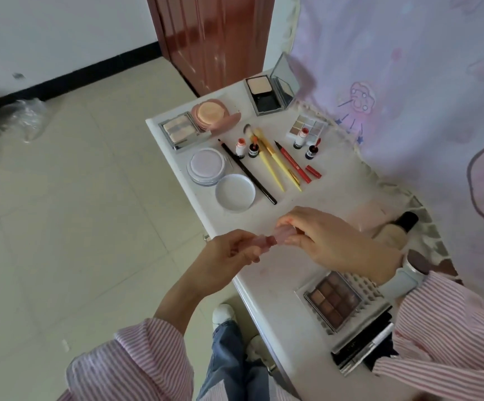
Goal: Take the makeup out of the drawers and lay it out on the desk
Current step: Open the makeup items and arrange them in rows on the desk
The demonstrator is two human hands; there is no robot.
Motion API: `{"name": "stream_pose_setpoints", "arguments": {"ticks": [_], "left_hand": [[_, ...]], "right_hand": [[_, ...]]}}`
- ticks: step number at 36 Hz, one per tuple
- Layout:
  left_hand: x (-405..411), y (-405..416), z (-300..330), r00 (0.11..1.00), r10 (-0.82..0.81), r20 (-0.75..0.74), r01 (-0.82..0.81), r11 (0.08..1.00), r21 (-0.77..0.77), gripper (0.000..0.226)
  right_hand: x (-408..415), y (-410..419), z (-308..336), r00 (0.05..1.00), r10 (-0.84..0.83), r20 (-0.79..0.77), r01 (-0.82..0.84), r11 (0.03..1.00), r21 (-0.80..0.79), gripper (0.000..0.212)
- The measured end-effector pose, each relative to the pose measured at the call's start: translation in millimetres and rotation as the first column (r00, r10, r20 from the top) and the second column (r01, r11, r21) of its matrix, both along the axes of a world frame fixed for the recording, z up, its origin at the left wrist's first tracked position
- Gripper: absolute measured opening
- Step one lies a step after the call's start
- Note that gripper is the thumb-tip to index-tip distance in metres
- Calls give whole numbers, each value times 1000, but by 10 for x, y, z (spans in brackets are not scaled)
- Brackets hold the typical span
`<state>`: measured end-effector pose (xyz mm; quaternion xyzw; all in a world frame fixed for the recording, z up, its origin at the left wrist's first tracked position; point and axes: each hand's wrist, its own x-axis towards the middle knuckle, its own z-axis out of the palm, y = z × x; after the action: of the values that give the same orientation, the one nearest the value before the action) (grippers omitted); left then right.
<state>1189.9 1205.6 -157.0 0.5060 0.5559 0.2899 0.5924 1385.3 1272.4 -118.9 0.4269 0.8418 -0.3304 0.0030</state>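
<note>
Over the front edge of the white desk (307,308), both my hands hold one small pink translucent lip-gloss tube (359,240). My left hand (229,256) grips its lower end, my right hand (330,241) pinches its upper end. Makeup lies spread on the desk beyond: a round white powder jar (206,164) with its lid (235,192) beside it, a black pencil (248,172), yellow brushes (275,163), a red liner pen (294,162), small bottles (253,150), an open powder compact (266,94), a pink puff compact (213,114). A brown eyeshadow palette (333,298) lies near my right wrist.
A foundation bottle (394,230) lies by the desk's right side, under a pink patterned curtain (408,82). Black and silver cases (362,345) sit at the near end. Left of the desk is tiled floor (75,212), with a brown door (211,39) behind.
</note>
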Motion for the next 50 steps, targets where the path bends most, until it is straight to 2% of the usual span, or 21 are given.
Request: {"name": "stream_pose_setpoints", "arguments": {"ticks": [10,13,16,19,21,23,25,27,29,32,35,37,39,45,50], "left_hand": [[-21,132,0,997,-32,-71,30,999,-29,15],[-89,146,8,999,-9,-41,8,1000,-29,20],[-182,146,-11,996,80,29,-79,996,-41,18],[-195,123,-38,984,174,47,-174,985,-9,16],[-176,112,-103,969,247,7,-247,968,48,16],[-135,112,-145,940,342,5,-342,938,52,16],[-66,119,-158,903,430,14,-430,902,37,20],[20,123,-156,860,508,35,-509,861,16,18],[90,121,-182,828,561,13,-561,827,22,10],[156,115,-256,813,575,-93,-569,818,88,4],[168,116,-346,794,569,-212,-514,816,263,21],[166,126,-443,763,566,-312,-440,808,392,16],[166,128,-539,728,575,-373,-415,803,427,22],[184,147,-600,704,602,-377,-408,777,479,37],[213,166,-672,666,614,-424,-361,763,536,36]], "right_hand": [[45,36,-68,995,102,-18,-91,944,317,21],[116,83,-75,997,69,-24,-57,940,336,19],[241,164,-79,1000,-1,3,0,950,314,24],[285,164,-109,989,-131,-65,142,970,195,25],[238,123,-112,930,-324,-170,328,945,-5,25],[174,82,-134,798,-551,-244,489,828,-274,25],[125,50,-196,644,-720,-258,550,670,-498,22],[85,33,-261,524,-819,-234,566,540,-623,19],[39,16,-321,491,-839,-236,572,514,-638,18],[-60,3,-408,564,-768,-303,584,631,-511,15],[-172,12,-519,701,-616,-360,575,786,-225,16],[-227,20,-607,787,-497,-367,520,853,-41,18],[-264,28,-690,860,-380,-340,430,899,84,19],[-302,119,-774,944,-245,-220,286,941,182,25],[-310,165,-800,969,-149,-197,193,955,227,17]]}}
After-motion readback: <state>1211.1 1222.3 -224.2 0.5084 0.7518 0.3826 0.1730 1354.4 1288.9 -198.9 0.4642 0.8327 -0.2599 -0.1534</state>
